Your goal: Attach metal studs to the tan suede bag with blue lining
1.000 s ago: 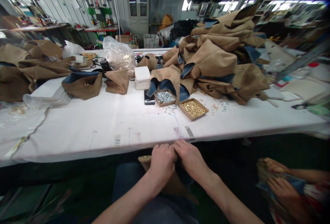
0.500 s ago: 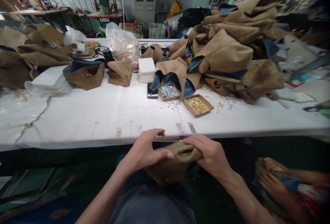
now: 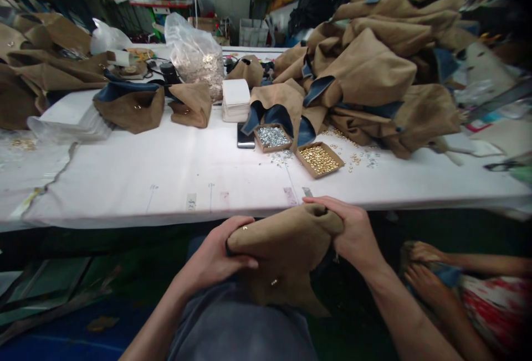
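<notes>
A brown suede-like piece (image 3: 286, 239) with small shiny metal bits on it is stretched between my two hands, above my lap and in front of the table edge. My left hand (image 3: 220, 250) grips its left end, thumb on the near side. At the right end my right hand (image 3: 353, 233) is closed round the fabric, its fingers partly hidden behind it. On the table beyond lie a cardboard tray of gold metal pieces (image 3: 320, 160) and a tray of silver pieces (image 3: 272, 137).
A large pile of brown pieces (image 3: 374, 67) covers the white table's (image 3: 124, 184) right side. A phone (image 3: 245, 136), a white stack (image 3: 235, 99) and a filled plastic bag (image 3: 195, 56) stand behind. Another person's hands (image 3: 428, 275) hold fabric at the lower right.
My left hand has moved left and closed on the brown piece, which is now spread wider. My right hand has shifted slightly up and right. The camera view has tilted down a little.
</notes>
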Demonstrator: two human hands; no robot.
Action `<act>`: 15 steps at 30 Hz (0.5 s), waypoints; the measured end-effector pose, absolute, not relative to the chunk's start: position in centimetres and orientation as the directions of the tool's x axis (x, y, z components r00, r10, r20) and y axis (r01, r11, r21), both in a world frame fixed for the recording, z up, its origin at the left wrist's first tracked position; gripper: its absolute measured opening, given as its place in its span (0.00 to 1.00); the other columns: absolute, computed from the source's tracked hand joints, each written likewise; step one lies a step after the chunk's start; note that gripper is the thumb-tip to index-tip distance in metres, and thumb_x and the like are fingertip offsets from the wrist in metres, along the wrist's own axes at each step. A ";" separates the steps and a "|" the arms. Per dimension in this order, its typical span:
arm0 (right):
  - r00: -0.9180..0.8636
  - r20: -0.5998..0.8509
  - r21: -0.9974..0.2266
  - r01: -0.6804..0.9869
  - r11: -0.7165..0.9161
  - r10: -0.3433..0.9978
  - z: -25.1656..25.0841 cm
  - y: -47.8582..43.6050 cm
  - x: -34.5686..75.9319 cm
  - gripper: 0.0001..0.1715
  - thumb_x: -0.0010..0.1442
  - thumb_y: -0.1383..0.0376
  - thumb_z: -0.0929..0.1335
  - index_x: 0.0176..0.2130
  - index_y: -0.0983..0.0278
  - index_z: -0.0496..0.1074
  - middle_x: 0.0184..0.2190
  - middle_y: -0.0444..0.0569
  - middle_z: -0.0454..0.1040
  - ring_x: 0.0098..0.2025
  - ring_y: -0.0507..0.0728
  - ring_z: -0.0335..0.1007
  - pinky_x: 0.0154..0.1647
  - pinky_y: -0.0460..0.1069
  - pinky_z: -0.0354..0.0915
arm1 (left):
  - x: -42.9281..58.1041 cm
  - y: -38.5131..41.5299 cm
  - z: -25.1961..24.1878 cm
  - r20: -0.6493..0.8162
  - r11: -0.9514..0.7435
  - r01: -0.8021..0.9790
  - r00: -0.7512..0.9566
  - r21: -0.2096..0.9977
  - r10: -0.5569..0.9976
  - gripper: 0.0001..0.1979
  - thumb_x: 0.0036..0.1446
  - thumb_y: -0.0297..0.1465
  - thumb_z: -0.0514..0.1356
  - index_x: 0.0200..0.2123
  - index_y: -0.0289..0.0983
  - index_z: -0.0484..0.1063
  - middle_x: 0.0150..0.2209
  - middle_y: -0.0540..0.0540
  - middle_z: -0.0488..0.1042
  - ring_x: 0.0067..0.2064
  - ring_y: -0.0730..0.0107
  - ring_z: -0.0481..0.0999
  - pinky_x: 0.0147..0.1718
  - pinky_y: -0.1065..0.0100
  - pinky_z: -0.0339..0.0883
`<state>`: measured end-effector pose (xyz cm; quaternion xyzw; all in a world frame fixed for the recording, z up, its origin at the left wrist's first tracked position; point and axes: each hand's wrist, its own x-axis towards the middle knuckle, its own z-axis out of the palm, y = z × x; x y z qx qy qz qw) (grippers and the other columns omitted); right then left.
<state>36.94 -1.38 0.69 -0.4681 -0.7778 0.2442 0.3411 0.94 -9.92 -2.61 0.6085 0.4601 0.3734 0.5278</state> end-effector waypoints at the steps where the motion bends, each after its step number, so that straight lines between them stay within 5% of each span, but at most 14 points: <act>1: -0.366 0.289 -0.687 0.564 0.458 0.885 0.9 -1.1 36.8 0.27 0.67 0.71 0.69 0.60 0.58 0.86 0.57 0.51 0.85 0.58 0.68 0.84 0.62 0.61 0.80 | 1.2 -9.9 -2.9 -0.030 -0.010 0.151 0.264 0.989 0.964 0.34 0.60 0.36 0.81 0.68 0.47 0.81 0.65 0.43 0.83 0.65 0.45 0.82 0.68 0.52 0.76; 5: -0.497 0.281 -0.629 0.551 0.549 0.821 1.4 -0.4 36.1 0.22 0.69 0.70 0.68 0.57 0.59 0.84 0.56 0.52 0.85 0.56 0.68 0.84 0.58 0.58 0.81 | 1.6 -9.5 -3.2 -0.034 0.014 0.142 0.137 0.990 0.990 0.09 0.68 0.34 0.72 0.50 0.42 0.89 0.45 0.49 0.88 0.48 0.56 0.85 0.47 0.63 0.77; 15: -0.423 0.441 -0.574 0.545 0.611 0.792 0.9 -1.5 35.5 0.17 0.72 0.71 0.69 0.56 0.57 0.81 0.53 0.50 0.84 0.55 0.66 0.82 0.56 0.57 0.75 | 1.8 -10.4 -1.7 0.115 -0.126 0.071 0.135 0.990 0.984 0.11 0.72 0.31 0.69 0.52 0.43 0.91 0.49 0.48 0.90 0.49 0.58 0.88 0.48 0.65 0.78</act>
